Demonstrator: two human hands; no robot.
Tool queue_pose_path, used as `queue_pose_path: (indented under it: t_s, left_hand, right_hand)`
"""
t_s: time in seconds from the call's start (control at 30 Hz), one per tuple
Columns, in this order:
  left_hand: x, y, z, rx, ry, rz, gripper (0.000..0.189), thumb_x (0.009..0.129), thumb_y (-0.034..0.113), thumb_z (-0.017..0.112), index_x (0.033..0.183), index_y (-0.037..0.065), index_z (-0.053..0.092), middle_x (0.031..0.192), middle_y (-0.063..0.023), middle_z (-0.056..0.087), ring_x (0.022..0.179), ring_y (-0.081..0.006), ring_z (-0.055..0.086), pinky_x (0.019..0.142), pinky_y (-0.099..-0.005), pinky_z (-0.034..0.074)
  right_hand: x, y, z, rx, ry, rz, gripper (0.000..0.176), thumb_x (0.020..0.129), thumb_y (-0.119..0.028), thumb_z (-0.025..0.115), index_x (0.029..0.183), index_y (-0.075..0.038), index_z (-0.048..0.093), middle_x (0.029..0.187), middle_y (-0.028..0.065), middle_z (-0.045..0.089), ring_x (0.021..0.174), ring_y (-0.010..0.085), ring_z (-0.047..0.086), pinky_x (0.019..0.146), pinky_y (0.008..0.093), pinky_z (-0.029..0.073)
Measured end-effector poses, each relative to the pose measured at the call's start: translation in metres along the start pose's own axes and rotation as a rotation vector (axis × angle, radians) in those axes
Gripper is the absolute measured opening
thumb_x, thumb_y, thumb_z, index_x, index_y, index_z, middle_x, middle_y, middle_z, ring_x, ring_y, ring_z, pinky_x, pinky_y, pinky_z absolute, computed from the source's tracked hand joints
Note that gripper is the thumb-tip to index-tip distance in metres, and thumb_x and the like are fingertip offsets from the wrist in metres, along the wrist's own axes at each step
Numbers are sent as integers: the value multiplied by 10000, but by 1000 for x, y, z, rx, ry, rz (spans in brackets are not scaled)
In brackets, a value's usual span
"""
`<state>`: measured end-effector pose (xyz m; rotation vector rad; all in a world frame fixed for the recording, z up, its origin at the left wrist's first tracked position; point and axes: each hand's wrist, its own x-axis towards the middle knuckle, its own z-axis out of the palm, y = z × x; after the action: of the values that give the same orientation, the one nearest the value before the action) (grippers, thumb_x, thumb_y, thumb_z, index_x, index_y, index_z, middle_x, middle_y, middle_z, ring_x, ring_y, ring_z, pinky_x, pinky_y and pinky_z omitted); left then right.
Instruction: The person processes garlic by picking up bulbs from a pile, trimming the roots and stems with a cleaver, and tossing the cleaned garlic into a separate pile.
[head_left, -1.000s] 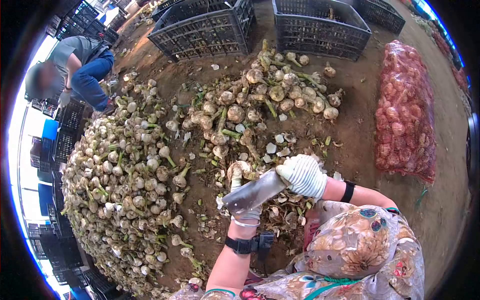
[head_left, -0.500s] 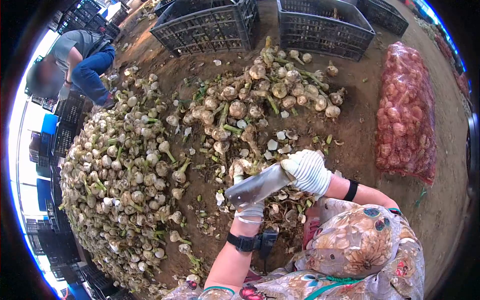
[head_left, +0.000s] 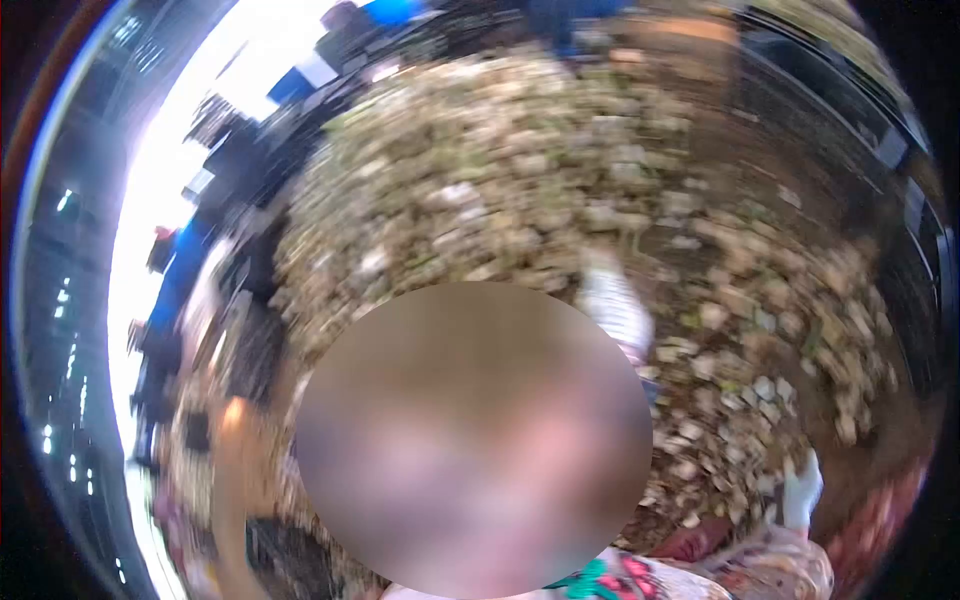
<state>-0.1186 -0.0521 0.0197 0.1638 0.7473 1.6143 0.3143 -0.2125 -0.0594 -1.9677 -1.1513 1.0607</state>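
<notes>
The view is strongly smeared. My left hand (head_left: 617, 308), in a white striped glove, reaches to the right edge of the large garlic heap (head_left: 470, 170); its fingers blur into the bulbs. Low at the right, my right hand (head_left: 801, 492), in a pale glove, is beside my patterned clothing. A dark shape lies against it, too blurred to name as the knife. The fingers of both hands are indistinct. Between the hands lie scattered pale trimmings (head_left: 715, 400), with more garlic bulbs (head_left: 770, 290) beyond. A blurred oval covers the lower middle.
Dark crates (head_left: 820, 90) stand at the upper right. A red mesh sack (head_left: 885, 525) lies at the lower right. Blue-clad legs of another person (head_left: 563, 28) show at the top edge. Dark and blue containers line the left side.
The view has swung left, shifting the heap to the centre. My hands have moved apart, the left to the heap's edge; the knife seen clearly in my right hand earlier is now indistinct.
</notes>
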Motion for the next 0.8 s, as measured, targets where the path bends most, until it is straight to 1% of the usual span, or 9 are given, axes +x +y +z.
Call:
queue_pose_path:
  t_s: [0.07, 0.1, 0.23, 0.27, 0.33, 0.37, 0.53, 0.63, 0.8]
  left_hand:
    - [-9, -45, -16, -43, 56, -112, 776, 927, 635, 369, 1405, 25, 344, 1499, -164, 294, 1335, -262, 344, 1076, -393, 324]
    - [6, -78, -26, -10, 397, -76, 614, 956, 557, 406, 1256, 32, 510, 1247, -171, 560, 1077, -237, 576, 870, -405, 488]
    - [40, -122, -66, -22, 467, -54, 429, 987, 412, 391, 1054, 59, 625, 846, -62, 649, 743, -184, 600, 625, -318, 495]
    - [82, -143, -97, 411, 603, -68, 276, 881, 289, 593, 940, 29, 663, 760, -118, 674, 663, -254, 643, 608, -378, 507]
    - [121, -136, -117, 1442, 590, 211, 223, 929, 202, 449, 840, 105, 629, 696, -72, 599, 632, -213, 555, 564, -348, 455]
    - [116, -105, -106, 1800, 649, 251, 129, 861, 125, 539, 785, 101, 640, 675, -102, 638, 644, -270, 633, 589, -383, 501]
    - [-16, 37, -71, -71, 718, 335, 332, 940, 270, 505, 947, -30, 648, 836, -60, 674, 695, -230, 541, 650, -326, 457]
    - [30, 0, -154, 428, 866, 358, 291, 941, 263, 526, 996, 10, 657, 842, -60, 675, 667, -176, 554, 630, -326, 459]
    - [-39, 50, -143, 262, 857, 403, 302, 955, 335, 493, 989, 69, 633, 845, -51, 643, 706, -148, 544, 664, -317, 482]
  right_hand:
    - [15, 27, -21, -501, -20, -152, 354, 850, -60, 648, 1166, 68, 550, 1017, 145, 671, 898, 166, 607, 816, 317, 483]
    - [23, 39, -27, -459, -29, -117, 383, 846, -62, 653, 1186, 71, 537, 1016, 151, 671, 896, 169, 606, 825, 300, 474]
    - [34, 45, -32, -466, 141, -167, 255, 817, -43, 634, 1038, 58, 555, 878, 78, 631, 791, 165, 549, 757, 305, 462]
    - [37, 36, -28, -455, 125, -183, 255, 817, -42, 634, 1038, 58, 556, 880, 78, 631, 793, 165, 550, 759, 304, 462]
    - [41, 21, -16, -429, 96, -219, 255, 818, -42, 634, 1038, 59, 557, 882, 78, 632, 797, 164, 552, 761, 303, 462]
    - [29, -6, -4, -416, 83, -236, 255, 818, -42, 634, 1038, 59, 557, 883, 79, 632, 799, 163, 553, 763, 302, 461]
    - [52, -15, 27, -339, 18, -298, 254, 819, -41, 634, 1039, 62, 560, 888, 79, 633, 809, 161, 557, 770, 300, 461]
    - [66, -11, 34, -291, -24, -335, 253, 819, -40, 634, 1039, 63, 562, 891, 79, 634, 815, 160, 560, 774, 298, 460]
    - [87, -13, 39, -159, -73, -451, 252, 820, -39, 633, 1039, 65, 565, 896, 79, 636, 825, 157, 565, 780, 295, 459]
